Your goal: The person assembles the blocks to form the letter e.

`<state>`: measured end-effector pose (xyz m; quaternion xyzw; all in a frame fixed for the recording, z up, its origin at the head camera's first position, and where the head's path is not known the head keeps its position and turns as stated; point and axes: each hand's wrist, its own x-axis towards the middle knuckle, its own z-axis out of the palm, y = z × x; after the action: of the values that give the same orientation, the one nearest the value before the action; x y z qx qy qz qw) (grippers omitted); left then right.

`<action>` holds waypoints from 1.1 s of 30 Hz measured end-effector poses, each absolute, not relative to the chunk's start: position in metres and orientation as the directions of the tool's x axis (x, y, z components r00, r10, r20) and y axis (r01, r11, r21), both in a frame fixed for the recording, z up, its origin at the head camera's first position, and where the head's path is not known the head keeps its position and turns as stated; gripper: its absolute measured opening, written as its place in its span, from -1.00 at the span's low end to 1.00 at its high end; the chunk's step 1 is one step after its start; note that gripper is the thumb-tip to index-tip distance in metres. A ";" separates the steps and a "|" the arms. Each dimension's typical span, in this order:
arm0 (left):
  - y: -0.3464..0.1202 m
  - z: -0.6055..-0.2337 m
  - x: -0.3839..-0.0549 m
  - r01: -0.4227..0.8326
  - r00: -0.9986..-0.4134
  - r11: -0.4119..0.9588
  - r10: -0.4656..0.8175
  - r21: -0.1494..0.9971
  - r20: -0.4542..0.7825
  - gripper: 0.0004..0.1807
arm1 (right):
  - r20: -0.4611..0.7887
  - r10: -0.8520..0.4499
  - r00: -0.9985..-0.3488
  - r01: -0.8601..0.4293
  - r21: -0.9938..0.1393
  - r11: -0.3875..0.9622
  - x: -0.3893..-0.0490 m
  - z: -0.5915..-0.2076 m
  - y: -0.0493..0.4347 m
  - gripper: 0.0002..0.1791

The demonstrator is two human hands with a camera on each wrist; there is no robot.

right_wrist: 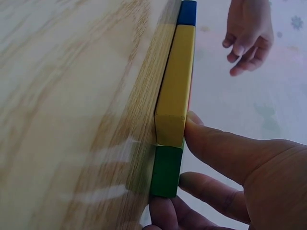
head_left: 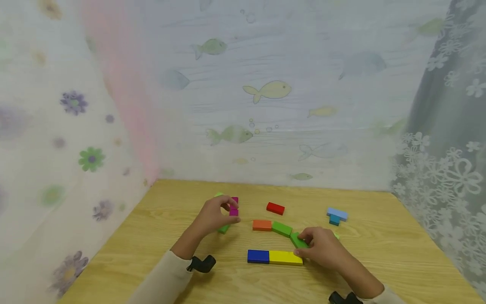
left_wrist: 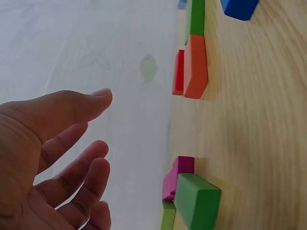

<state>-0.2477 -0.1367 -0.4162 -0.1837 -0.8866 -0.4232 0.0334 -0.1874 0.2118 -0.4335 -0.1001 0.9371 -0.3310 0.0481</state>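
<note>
My right hand [head_left: 322, 249] holds the lower green block [head_left: 298, 241] between thumb and fingers, with the thumb tip close to the end of a long yellow block [head_left: 284, 257]. In the right wrist view, the green block's end [right_wrist: 166, 171] shows just past the yellow one, with fingertips right at it. A second green block [head_left: 282, 229] and an orange block [head_left: 262, 225] continue the line leftward. My left hand [head_left: 218, 215] hovers with loosely bent fingers, nothing between them in the left wrist view. Near it lie magenta blocks [head_left: 234, 212] and a darker green block [left_wrist: 197, 203].
A blue block [head_left: 258, 256] sits end to end with the yellow one. A red block [head_left: 275, 208] lies farther back. Toward the right, a light blue block [head_left: 337, 213] touches a teal one [head_left: 334, 220]. Patterned curtains [head_left: 265, 105] surround the wooden table [head_left: 159, 219].
</note>
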 end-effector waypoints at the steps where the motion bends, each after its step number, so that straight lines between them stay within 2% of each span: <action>1: -0.137 -0.417 -0.245 0.347 -0.933 0.577 0.293 0.739 0.210 -0.69 | -0.024 -0.221 -0.975 -0.157 -0.629 0.762 -0.187 -0.434 0.212 -0.54; 6: -0.141 -0.425 -0.237 0.326 -0.938 0.576 0.296 0.750 0.180 -0.65 | -0.038 -0.202 -0.979 -0.134 -0.627 0.767 -0.185 -0.434 0.211 -0.55; 15: -0.147 -0.433 -0.233 0.202 -0.979 0.664 0.149 0.720 0.137 -0.64 | -0.030 -0.206 -0.978 -0.142 -0.627 0.766 -0.186 -0.435 0.210 -0.55; 21: -0.149 -0.437 -0.234 0.146 -0.989 0.717 0.100 0.681 0.108 -0.63 | -0.031 -0.205 -0.978 -0.141 -0.623 0.770 -0.187 -0.434 0.210 -0.56; 33: -0.152 -0.444 -0.241 0.088 -0.996 0.704 0.065 0.705 0.059 -0.59 | -0.023 -0.204 -0.979 -0.147 -0.617 0.773 -0.188 -0.434 0.211 -0.56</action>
<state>-0.2414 -0.1516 -0.4445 -0.0415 -0.9230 -0.3824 0.0151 -0.1876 0.2107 -0.4341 -0.0934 0.9405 -0.3238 0.0443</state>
